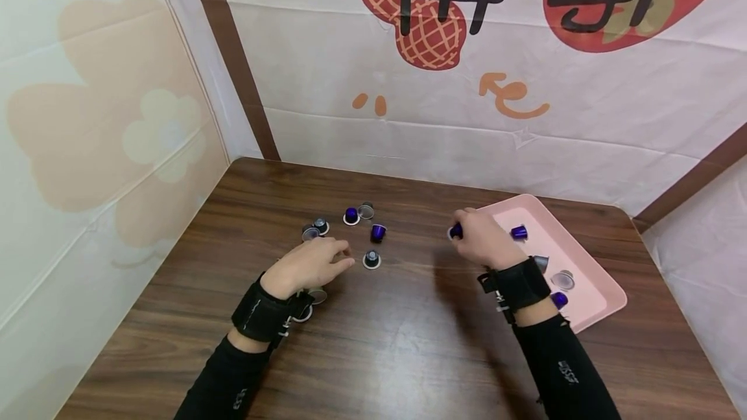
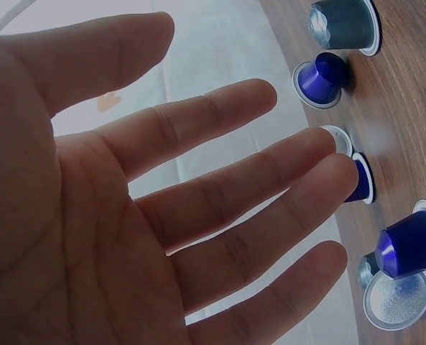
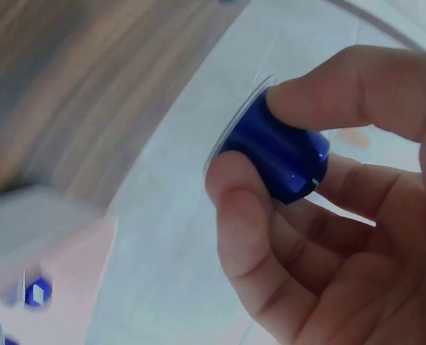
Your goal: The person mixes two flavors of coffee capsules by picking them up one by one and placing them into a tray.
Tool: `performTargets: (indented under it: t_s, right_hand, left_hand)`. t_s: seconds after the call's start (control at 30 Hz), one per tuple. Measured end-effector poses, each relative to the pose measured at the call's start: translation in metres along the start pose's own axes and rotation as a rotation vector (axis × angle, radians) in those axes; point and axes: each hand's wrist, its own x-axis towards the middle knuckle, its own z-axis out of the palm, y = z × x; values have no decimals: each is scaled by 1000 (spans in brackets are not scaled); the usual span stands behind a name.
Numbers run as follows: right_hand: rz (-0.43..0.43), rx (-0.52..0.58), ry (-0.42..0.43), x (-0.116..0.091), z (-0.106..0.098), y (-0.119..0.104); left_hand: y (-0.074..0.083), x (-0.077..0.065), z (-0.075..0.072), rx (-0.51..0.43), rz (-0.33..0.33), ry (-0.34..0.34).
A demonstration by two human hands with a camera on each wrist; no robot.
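Observation:
Between thumb and fingers, my right hand [image 1: 486,239] pinches a blue coffee capsule [image 3: 274,147], held just off the left edge of the pink tray [image 1: 574,242]. My left hand [image 1: 309,266] hovers over the left part of the table with fingers extended and nothing in the palm. Close to its fingertips a grey capsule [image 1: 371,259] stands on its rim. Behind that lies a blue capsule [image 1: 378,233] on its side. Another blue capsule [image 1: 351,215] stands farther back, beside a clear-looking one [image 1: 366,211]. The left hand partly hides other capsules beneath it.
Inside the tray are a blue capsule [image 1: 519,233], a silver-lidded capsule [image 1: 563,280], a grey one [image 1: 541,263] and another blue one [image 1: 559,300]. The wooden table [image 1: 403,349] meets a printed cloth wall [image 1: 327,141] at the back.

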Motion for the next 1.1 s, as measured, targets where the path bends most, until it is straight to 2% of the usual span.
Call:
performTargets:
  t_s: [0.17, 0.3, 0.4, 0.53, 0.63, 0.83, 1.1]
  right_hand:
    - [40, -43, -9, -9, -15, 25]
    - [1, -181, 57, -14, -26, 48]
    - [-11, -192, 59, -19, -33, 66]
    - [99, -84, -48, -27, -37, 85]
    - [177, -68, -109, -32, -39, 99]
    - [248, -65, -210, -39, -39, 127]
    - [326, -29, -297, -48, -38, 147]
  left_hand:
    - [-1, 0, 0, 8, -4, -1]
    - [-1, -1, 1, 6, -7, -2]
    - [-1, -1, 1, 4, -5, 0]
    - [-2, -2, 0, 7, -6, 2]
    - [-3, -2, 0, 6, -5, 4]
    - [-5, -2, -1, -1, -10, 3]
    - [-4, -3, -1, 0, -20, -2]
